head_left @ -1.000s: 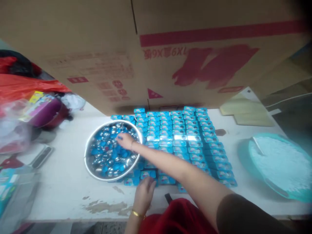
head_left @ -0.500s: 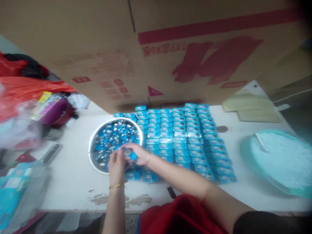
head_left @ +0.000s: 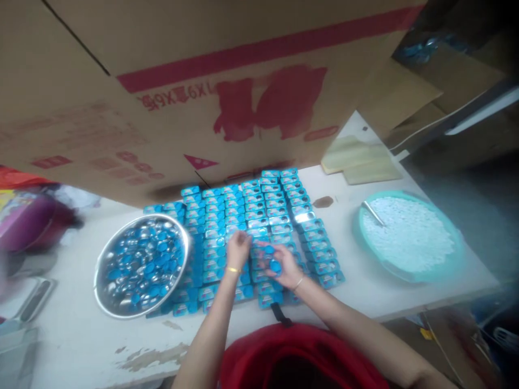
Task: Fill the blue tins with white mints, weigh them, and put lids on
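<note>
My left hand (head_left: 239, 249), with a gold bracelet on the wrist, hovers over the rows of small blue packs (head_left: 213, 254). Its fingers are drawn together, and whether anything sits in the pinch is hidden. My right hand (head_left: 287, 266) is turned palm up just to its right, fingers curled around a few small round blue-and-silver caps (head_left: 275, 266). The packs lie in tight columns beneath both hands, some with a shiny round piece in them. To the left, a round metal bowl (head_left: 186, 259) is full of the same kind of blue and silver caps.
A turquoise basin (head_left: 452, 254) of white granular material, with a spoon-like handle (head_left: 373, 213) sticking out, stands on the right. Behind the packs rises a large cardboard box (head_left: 170, 135). Beige flat pieces (head_left: 360, 162) lie at the back right. Bags and a purple item (head_left: 28, 221) crowd the left.
Both hands have moved right from the bowl to above the packs, the right one carrying caps. They were together and are now slightly apart. The view has swung to the right.
</note>
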A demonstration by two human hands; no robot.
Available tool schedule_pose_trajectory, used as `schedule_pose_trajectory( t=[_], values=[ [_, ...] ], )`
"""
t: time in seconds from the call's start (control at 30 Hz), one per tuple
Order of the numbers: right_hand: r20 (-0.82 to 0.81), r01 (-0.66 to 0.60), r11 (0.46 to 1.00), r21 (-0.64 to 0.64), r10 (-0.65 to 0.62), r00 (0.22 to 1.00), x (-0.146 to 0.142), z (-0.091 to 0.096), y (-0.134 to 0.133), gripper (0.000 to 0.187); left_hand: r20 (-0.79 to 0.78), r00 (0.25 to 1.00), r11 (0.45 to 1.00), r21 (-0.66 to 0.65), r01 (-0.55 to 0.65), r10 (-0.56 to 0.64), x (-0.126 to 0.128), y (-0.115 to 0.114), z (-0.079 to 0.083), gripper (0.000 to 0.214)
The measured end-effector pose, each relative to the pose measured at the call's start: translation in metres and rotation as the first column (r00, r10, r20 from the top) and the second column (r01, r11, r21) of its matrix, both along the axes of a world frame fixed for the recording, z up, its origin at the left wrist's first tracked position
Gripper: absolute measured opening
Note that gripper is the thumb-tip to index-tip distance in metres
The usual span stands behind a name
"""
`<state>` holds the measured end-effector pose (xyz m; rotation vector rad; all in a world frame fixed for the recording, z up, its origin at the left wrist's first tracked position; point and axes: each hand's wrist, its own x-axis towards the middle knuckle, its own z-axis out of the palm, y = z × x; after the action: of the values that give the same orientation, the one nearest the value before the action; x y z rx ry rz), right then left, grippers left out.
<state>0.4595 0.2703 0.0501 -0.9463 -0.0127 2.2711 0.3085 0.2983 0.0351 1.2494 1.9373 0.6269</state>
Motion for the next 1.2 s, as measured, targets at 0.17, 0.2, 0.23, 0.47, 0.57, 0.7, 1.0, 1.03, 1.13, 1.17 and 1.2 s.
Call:
schedule_pose_trajectory(
  t=[0.17, 0.2, 0.23, 0.47, 0.57, 0.7, 1.0, 1.03, 1.13, 1.17, 1.2],
  values=[
    [0.134, -0.011, 0.995, 0.102, -0.003, 0.991, 0.054, -0.012, 0.014, 0.031, -0.243, 0.958, 0.98, -0.166, 0.114, -0.153, 0.035, 0.076, -0.028, 0.01],
    [0.147, -0.021, 0.992, 0.124, 0.003, 0.989, 0.06, -0.014, 0.017, 0.032, -0.281, 0.941, 0.968, -0.214, 0.132, -0.19, 0.038, 0.087, -0.031, 0.009],
    [0.154, -0.03, 0.99, 0.14, 0.008, 0.988, 0.065, -0.016, 0.021, 0.033, -0.313, 0.922, 0.953, -0.265, 0.148, -0.23, 0.04, 0.096, -0.032, 0.01],
    [0.299, -0.08, 0.982, 0.168, 0.027, 0.954, 0.069, -0.029, 0.043, 0.036, -0.414, 0.794, 0.839, -0.502, 0.209, -0.445, 0.041, 0.122, -0.031, 0.027],
    [0.444, -0.083, 0.983, 0.163, 0.002, 0.896, 0.061, -0.034, 0.051, 0.034, -0.434, 0.776, 0.834, -0.511, 0.207, -0.459, 0.041, 0.12, -0.027, 0.029],
    [0.562, -0.059, 0.972, 0.229, -0.082, 0.823, 0.05, -0.042, 0.062, 0.029, -0.304, 0.88, 0.899, -0.361, 0.249, -0.365, 0.047, 0.095, -0.019, 0.03],
    [0.388, 0.056, 0.972, 0.227, -0.143, 0.911, 0.031, -0.045, 0.085, 0.023, 0.204, 0.975, 0.98, -0.159, 0.123, -0.089, 0.05, 0.074, -0.023, 0.025],
    [0.303, 0.085, 0.984, 0.159, -0.13, 0.944, 0.033, -0.043, 0.087, 0.022, 0.06, 0.993, 0.98, -0.161, 0.113, -0.105, 0.047, 0.083, -0.025, 0.022],
    [0.069, 0.142, 0.989, -0.041, -0.139, 0.988, 0.044, -0.039, 0.092, 0.014, -0.212, 0.967, 0.979, -0.175, 0.104, -0.14, 0.038, 0.111, -0.029, 0.015],
    [0.031, 0.149, 0.985, -0.085, -0.147, 0.989, 0.047, -0.038, 0.093, 0.012, -0.245, 0.956, 0.974, -0.199, 0.112, -0.16, 0.035, 0.119, -0.031, 0.012],
    [0.008, 0.151, 0.982, -0.11, -0.151, 0.988, 0.05, -0.038, 0.092, 0.012, -0.281, 0.941, 0.965, -0.231, 0.124, -0.188, 0.034, 0.126, -0.032, 0.009]
  ],
)
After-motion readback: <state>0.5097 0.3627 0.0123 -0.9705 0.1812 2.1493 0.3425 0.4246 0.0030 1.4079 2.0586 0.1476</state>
